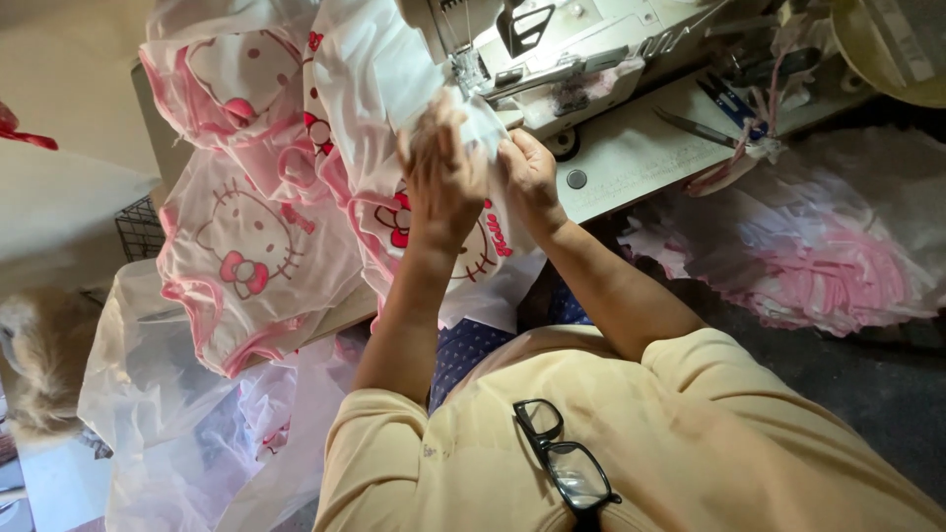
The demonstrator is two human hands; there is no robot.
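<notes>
Head view: your left hand [441, 167] and right hand [529, 177] both pinch the white fabric [379, 79] just beside the sewing machine [562, 39]. Scissors [724, 103] lie well apart, near the table's [631, 163] right edge.

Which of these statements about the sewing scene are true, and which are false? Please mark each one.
1. Both hands hold white fabric at the sewing machine. True.
2. The left hand is holding scissors. False: the scissors lie on the table.
3. Black glasses hang on the yellow shirt. True.
4. The right hand rests on the floor. False: it grips fabric by the needle.
</notes>
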